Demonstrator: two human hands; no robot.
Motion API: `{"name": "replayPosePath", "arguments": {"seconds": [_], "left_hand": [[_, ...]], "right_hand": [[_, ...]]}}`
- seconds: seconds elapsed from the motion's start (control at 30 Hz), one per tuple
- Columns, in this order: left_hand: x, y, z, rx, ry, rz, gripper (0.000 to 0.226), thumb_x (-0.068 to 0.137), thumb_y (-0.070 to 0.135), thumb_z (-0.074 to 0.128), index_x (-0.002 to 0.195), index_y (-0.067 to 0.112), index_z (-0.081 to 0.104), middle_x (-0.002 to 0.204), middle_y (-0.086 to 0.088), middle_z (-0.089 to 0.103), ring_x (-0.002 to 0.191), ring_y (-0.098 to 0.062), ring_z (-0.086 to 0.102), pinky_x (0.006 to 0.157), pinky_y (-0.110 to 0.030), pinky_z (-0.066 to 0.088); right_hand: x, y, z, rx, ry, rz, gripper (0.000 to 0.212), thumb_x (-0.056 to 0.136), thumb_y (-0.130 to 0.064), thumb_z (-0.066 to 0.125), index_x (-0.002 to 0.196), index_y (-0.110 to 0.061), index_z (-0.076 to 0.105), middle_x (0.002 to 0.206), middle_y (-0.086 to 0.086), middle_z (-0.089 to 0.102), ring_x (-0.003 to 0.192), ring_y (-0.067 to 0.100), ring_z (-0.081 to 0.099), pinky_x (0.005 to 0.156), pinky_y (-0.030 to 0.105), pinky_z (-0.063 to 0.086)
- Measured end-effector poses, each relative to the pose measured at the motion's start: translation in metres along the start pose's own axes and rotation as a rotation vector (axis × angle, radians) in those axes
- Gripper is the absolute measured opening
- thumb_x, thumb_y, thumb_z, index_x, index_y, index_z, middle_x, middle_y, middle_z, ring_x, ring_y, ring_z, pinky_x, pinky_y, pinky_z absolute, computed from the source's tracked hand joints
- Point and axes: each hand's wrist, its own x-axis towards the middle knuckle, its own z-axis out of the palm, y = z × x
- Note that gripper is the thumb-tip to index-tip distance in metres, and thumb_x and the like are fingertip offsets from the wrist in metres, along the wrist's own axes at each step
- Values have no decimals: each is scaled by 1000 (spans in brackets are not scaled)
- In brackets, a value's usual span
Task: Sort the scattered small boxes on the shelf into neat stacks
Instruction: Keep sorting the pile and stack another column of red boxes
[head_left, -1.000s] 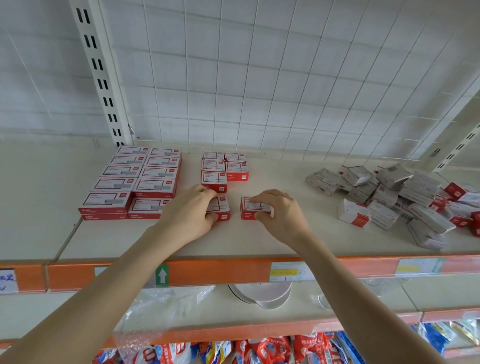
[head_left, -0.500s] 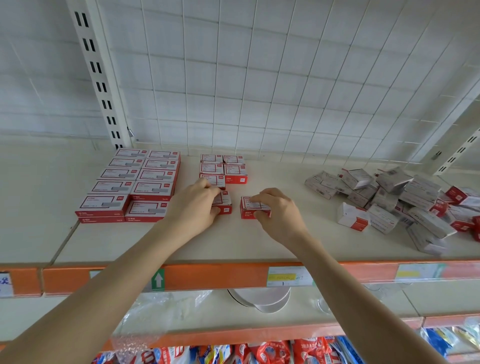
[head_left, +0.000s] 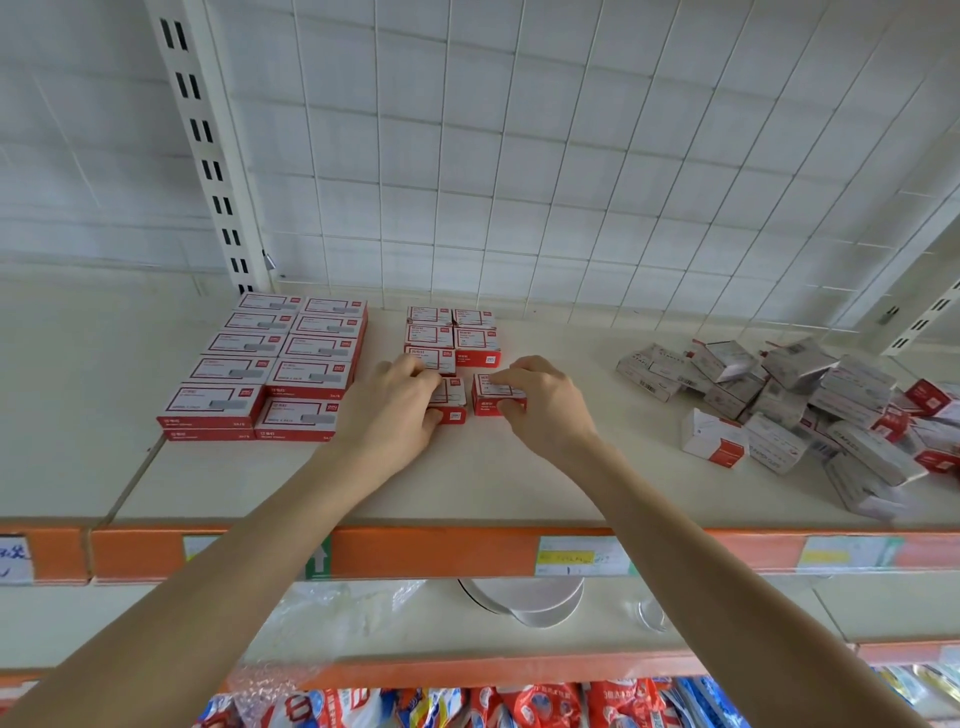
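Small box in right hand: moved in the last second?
Yes. The small box gripped by the right hand has slid back and left, closing on the front box of the right tidy column.

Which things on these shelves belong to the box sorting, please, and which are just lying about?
Job: left hand gripping the near-left box; right hand gripping the near-right box; neat small stacks; scattered pile of boxes.
Lying about: larger box stacks; white plates; snack packets.

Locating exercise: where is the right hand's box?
Head view, shelf centre: the right hand pinches the red box in front of the stacked rows, beside the left hand.
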Motion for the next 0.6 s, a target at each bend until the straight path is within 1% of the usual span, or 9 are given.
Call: {"name": "replayPosePath", "arguments": {"seconds": [0.17,0.37,0.47,0.6], "left_hand": [[1,-1,0,-1,-8,-1,37,92,29,52,127,17,51,128,1,47,116,-21,47,80,-32,46],[-2,1,2,19,-17,-8,37,92,29,49,127,17,50,128,2,46,115,-22,45,83,-32,45],[-2,0,3,23,-12,-7,38,92,30,47,127,17,50,129,1,45,115,-21,45,84,-32,45],[-1,-3,2,26,-19,-4,38,93,29,47,129,17,49,130,1,45,117,-21,45,85,-32,45]], "right_hand": [[7,-1,3,8,-2,15,33,87,-8,55,119,-13,61,122,9,53,106,28,54,82,32,45],[19,-5,8,22,6,23,32,86,-5,55,118,-11,61,119,11,50,96,30,56,73,24,37],[23,-5,10,8,5,22,34,87,-4,52,119,-11,60,120,11,49,99,29,54,72,21,34],[26,-7,12,-12,14,32,34,87,-7,52,120,-12,59,119,10,48,98,30,54,72,26,39]]}}
